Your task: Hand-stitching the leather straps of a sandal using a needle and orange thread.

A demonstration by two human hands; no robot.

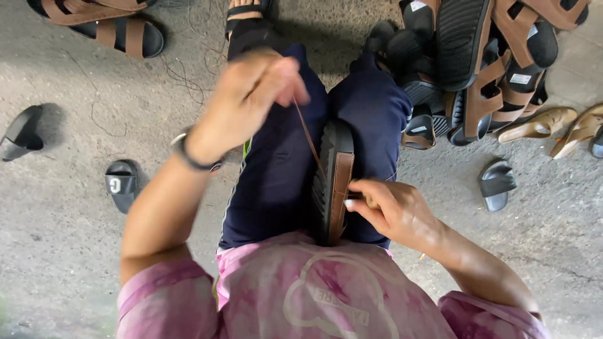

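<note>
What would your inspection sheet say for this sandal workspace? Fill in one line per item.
Surface: grey concrete floor, with loose thread strands.
Job's things: black-soled sandal with a brown strap, clamped between the knees; brown thread pulled taut.
Clutter: pile of sandals on the right; single black slides scattered.
Hands: left hand pulls the thread up; right hand pinches the strap.
Cables: nothing seen.
Surroundings: another person's foot at the top.

Small white rectangular labels (521,79) stuck on insoles of piled sandals (483,56), up and to the right of the right hand (392,210). No packages, signs or screens in view.
</note>
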